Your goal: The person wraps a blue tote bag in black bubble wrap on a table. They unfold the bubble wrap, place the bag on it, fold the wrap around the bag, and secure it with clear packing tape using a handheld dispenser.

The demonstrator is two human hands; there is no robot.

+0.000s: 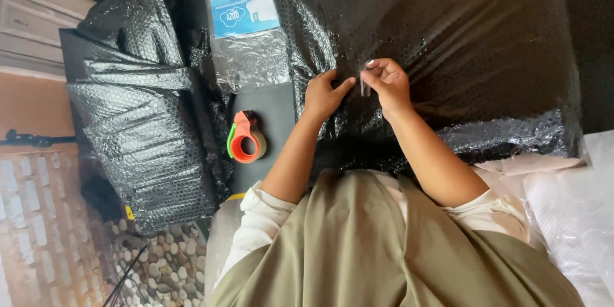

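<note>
Tape strip: a short clear piece of tape (pixel 364 83), standing roughly upright in the head view, pinched at its upper end and hanging just over the black bubble wrap (pixel 460 32).
Direction from hands: the strip lies between the two hands, at the fingertips of the right hand (pixel 387 83) and just beside the thumb of the left hand (pixel 323 96).
Nearer hand: the right, which already holds the strip; the left is a little apart from it.
Right hand: closed in a fingertip pinch on the tape strip, wrist bent, forearm coming up from lower right.
Left hand: fingers curled and pressed on the bubble wrap, thumb stretched toward the strip; it grips nothing that I can make out.
Bubble wrap: drawn over a large bundle filling the upper right.
Tape dispenser: an orange and green tape dispenser (pixel 246 137) lies left of the left forearm, well apart from both hands.
Further left: a clear plastic packet with a blue label (pixel 246 25) and a second wrapped bundle (pixel 147 109).
</note>
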